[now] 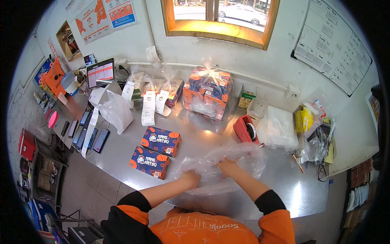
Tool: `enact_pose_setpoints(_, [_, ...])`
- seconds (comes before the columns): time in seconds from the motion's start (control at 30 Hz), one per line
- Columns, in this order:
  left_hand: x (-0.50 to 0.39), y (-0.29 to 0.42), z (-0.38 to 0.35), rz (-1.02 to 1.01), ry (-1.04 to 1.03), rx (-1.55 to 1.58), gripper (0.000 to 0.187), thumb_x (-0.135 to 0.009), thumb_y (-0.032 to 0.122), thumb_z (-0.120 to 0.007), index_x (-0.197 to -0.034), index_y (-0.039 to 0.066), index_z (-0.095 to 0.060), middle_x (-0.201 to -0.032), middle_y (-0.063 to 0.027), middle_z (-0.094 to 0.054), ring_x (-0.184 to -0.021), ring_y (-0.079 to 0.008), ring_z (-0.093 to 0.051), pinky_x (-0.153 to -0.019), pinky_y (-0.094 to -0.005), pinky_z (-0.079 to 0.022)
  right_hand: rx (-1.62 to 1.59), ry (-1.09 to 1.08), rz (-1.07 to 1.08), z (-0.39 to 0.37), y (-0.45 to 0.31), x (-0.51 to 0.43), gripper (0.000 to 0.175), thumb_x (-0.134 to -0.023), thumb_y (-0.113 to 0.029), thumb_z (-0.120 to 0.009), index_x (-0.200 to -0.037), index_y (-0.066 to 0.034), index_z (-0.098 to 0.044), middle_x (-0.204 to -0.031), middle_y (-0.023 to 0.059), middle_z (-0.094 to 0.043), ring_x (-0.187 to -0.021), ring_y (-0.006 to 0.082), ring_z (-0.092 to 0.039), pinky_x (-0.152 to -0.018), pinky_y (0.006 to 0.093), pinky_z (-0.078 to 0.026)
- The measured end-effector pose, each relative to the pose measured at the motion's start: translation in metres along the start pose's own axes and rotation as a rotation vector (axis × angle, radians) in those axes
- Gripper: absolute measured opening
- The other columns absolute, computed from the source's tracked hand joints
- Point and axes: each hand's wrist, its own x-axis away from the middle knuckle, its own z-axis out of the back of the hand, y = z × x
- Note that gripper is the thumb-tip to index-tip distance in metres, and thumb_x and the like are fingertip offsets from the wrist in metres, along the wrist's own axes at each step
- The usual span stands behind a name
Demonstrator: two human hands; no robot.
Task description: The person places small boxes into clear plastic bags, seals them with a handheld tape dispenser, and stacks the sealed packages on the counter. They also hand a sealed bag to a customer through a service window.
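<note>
A large clear plastic bag (210, 161) lies loosely spread over the steel table in front of me. My left hand (190, 179) grips its near left part with curled fingers. Farther right, my right hand (228, 167) has hold of the film near the bag's middle; the folds partly blur its fingertips. Just left of the bag, two blue-and-orange printed food boxes, a rear one (160, 140) and a front one (149, 161), lie flat side by side. A red tape dispenser (246, 129) stands beyond the bag's far right edge.
Bagged boxes (207, 91) stand against the wall, beside smaller bagged orders with printed receipts (148, 108). Several phones (101, 141), a white plastic bag (115, 111) and a tablet (101, 73) occupy the left. A stack of clear bags (278, 126) and eyeglasses (322, 173) lie right.
</note>
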Motion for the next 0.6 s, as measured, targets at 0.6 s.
enact_pose_setpoints(0.6, [-0.06,-0.043,-0.043,-0.036,0.366,0.058,0.038,-0.079,0.028,-0.058,-0.113,0.013,-0.055,-0.115,-0.0165,-0.053,-0.108,-0.0311,-0.051,-0.087,-0.0458,-0.044,-0.088,0.445,-0.304,-0.037,0.07,-0.059,0.031,-0.082,-0.022,-0.051,-0.11,-0.0085,-0.058,-0.112,0.0124,-0.056,-0.099,0.0291,-0.055,-0.092,0.0489,-0.036])
